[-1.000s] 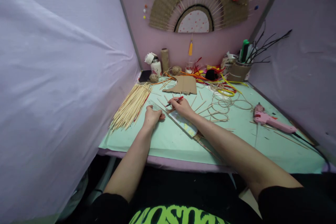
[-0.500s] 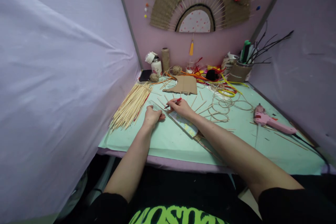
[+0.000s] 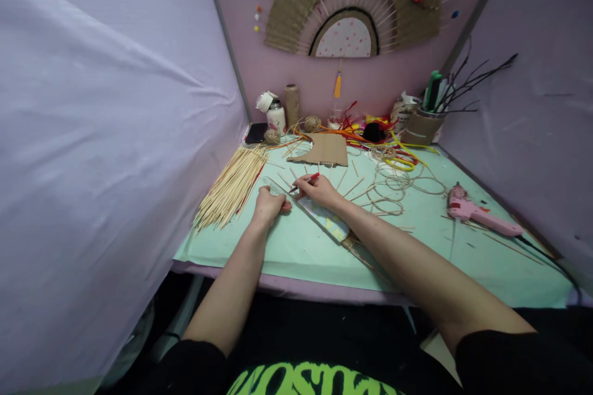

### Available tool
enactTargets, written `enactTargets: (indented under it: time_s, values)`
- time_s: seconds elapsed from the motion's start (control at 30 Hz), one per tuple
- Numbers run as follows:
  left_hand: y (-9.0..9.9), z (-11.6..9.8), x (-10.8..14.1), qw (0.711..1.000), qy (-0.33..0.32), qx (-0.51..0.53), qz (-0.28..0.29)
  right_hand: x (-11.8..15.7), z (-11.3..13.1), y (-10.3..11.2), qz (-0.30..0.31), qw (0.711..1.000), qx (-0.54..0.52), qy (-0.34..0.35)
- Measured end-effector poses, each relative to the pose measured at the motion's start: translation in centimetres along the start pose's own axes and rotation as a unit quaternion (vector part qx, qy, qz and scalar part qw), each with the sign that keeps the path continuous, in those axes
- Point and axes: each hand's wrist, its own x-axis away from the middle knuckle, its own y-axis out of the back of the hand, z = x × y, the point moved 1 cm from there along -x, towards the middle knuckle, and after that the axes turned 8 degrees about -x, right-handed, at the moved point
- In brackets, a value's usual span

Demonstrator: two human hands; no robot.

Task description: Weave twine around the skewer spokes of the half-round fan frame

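Observation:
My right hand (image 3: 319, 190) is closed round a red pen (image 3: 314, 177), its tip pointing down and left near the edge of a clear ruler (image 3: 274, 185). My left hand (image 3: 271, 202) lies at the near side of the ruler, thumb towards the pen, and holds it down; its fingers are partly hidden. Below my right hand and forearm is a flat piece with pale patterned paper (image 3: 336, 226) and a straight edge, partly covered by the arm. Thin sticks (image 3: 354, 187) spread out beyond it on the table.
A bundle of thin sticks (image 3: 231, 188) lies left. Behind are a cardboard piece (image 3: 331, 149), a phone (image 3: 256, 133) and a bottle (image 3: 277, 116). Loose twine (image 3: 389, 188) and a pink glue gun (image 3: 482, 216) with its cord lie right. Fabric walls (image 3: 139, 105) enclose the table.
The pen and my right hand have shifted very slightly to the left. My left hand and the ruler look the same.

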Motion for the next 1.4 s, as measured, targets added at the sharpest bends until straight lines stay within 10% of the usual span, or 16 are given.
enactTargets:
  time_s: [1.4]
  values:
    - [0.04, -0.09, 0.21, 1.000, -0.008, -0.005, 0.004, 0.07, 0.37, 0.13, -0.007, 1.000, 0.029, -0.004]
